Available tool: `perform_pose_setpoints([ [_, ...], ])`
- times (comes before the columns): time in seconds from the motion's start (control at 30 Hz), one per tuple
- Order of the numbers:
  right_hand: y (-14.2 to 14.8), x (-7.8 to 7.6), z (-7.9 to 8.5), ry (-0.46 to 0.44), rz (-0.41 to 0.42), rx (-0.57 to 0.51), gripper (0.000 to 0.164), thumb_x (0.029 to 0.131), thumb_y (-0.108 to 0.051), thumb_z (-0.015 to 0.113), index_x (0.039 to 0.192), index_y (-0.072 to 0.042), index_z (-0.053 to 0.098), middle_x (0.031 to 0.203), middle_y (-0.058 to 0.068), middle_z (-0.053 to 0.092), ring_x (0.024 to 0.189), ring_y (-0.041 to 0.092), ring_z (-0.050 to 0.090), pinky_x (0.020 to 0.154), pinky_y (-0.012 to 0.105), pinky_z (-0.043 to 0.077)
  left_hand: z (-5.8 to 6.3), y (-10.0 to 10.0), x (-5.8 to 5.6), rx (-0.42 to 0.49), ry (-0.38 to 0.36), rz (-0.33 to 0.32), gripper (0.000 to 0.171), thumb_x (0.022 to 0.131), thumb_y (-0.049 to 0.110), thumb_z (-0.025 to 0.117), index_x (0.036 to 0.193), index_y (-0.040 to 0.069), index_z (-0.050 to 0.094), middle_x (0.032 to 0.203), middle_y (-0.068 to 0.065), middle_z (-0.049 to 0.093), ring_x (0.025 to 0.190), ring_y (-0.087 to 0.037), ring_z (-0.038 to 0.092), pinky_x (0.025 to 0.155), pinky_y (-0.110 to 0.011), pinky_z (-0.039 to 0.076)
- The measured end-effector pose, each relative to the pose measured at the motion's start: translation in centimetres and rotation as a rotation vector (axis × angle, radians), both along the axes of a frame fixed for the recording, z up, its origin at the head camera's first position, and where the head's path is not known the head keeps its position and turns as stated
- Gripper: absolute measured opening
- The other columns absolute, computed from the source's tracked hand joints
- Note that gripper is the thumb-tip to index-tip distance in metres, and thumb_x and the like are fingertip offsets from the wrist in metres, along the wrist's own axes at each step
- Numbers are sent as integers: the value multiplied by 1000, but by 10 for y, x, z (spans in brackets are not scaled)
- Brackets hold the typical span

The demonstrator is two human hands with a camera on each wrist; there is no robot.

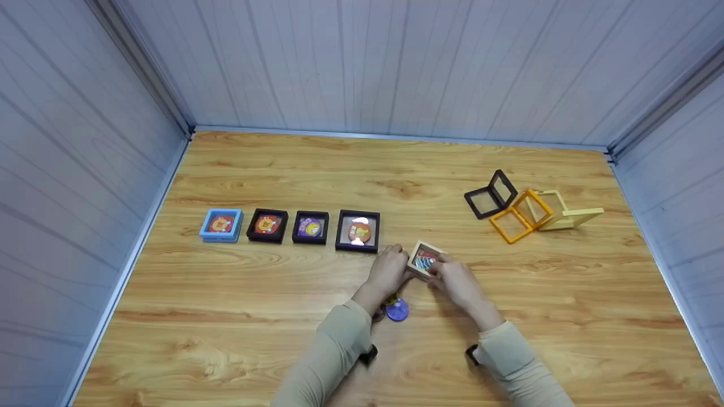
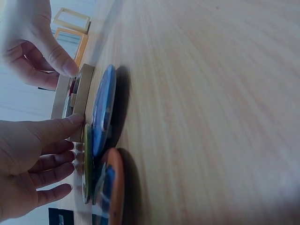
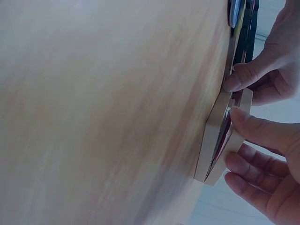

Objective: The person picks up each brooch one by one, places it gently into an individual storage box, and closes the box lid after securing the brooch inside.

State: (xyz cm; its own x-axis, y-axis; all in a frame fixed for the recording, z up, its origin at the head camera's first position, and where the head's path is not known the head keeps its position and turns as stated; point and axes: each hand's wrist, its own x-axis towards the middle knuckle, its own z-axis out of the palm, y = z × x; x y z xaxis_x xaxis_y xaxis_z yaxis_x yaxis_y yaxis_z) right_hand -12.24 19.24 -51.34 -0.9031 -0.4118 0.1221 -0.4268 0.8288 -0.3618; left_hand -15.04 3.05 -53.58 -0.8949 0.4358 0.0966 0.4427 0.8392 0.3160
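Observation:
A small beige display frame (image 1: 417, 273) with a red and blue-white piece inside stands tilted between both hands. My left hand (image 1: 388, 271) pinches its left corner, the thumb on the near edge in the left wrist view. On the opposite side my right hand (image 1: 457, 281) grips the frame, its thumb (image 3: 262, 131) at the gap between the two halves and its fingertips on the outer face. In the right wrist view the halves look partly parted around the red piece. Beside the left wrist lie a purple disc (image 1: 397, 310), an orange-rimmed disc (image 2: 117, 187) and a yellow-green-edged disc (image 2: 87, 164), overlapping.
A row at left holds a light blue frame (image 1: 221, 225), two small black frames (image 1: 267, 238) (image 1: 310, 240) and a larger black frame (image 1: 357, 249), each with a disc inside. At right stand unfolded black (image 1: 482, 204), orange (image 1: 512, 226) and pale yellow frames (image 1: 582, 215).

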Motion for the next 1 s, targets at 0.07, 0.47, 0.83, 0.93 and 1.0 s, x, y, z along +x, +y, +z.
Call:
perform_pose_setpoints([
  [0.07,0,0,0,-1,5,5,13,66,-6,75,73,-4,64,78,4,54,64,18,54,58,33,45,0,0,0,-1,-8,0,25,72,31,70,81,8,66,86,-5,57,85,-21,54,73,-32,42],
  [0.47,-3,-2,0,-40,14,37,13,68,-4,73,74,-4,62,79,7,54,66,20,54,59,34,45,0,0,-1,2,-10,-5,24,71,30,71,79,7,66,84,-5,57,82,-22,54,72,-32,42],
  [0.83,3,-1,1,-18,52,15,18,65,-2,74,79,-3,63,84,7,57,68,19,56,60,33,46,9,-4,1,-20,15,-18,27,71,27,71,87,6,65,89,-6,56,86,-21,53,77,-31,44],
  [0.93,5,-1,0,-3,70,-1,19,65,-2,74,80,-3,63,85,7,57,68,19,56,60,33,47,10,-5,2,-12,57,-43,27,72,26,70,89,6,64,90,-5,55,86,-20,53,75,-30,44],
  [1.0,6,-1,-1,11,79,-11,19,65,-2,74,80,-3,63,85,7,57,68,18,56,59,32,47,10,-5,2,1,94,-65,26,73,24,69,90,6,63,90,-5,54,85,-19,53,74,-30,44],
])
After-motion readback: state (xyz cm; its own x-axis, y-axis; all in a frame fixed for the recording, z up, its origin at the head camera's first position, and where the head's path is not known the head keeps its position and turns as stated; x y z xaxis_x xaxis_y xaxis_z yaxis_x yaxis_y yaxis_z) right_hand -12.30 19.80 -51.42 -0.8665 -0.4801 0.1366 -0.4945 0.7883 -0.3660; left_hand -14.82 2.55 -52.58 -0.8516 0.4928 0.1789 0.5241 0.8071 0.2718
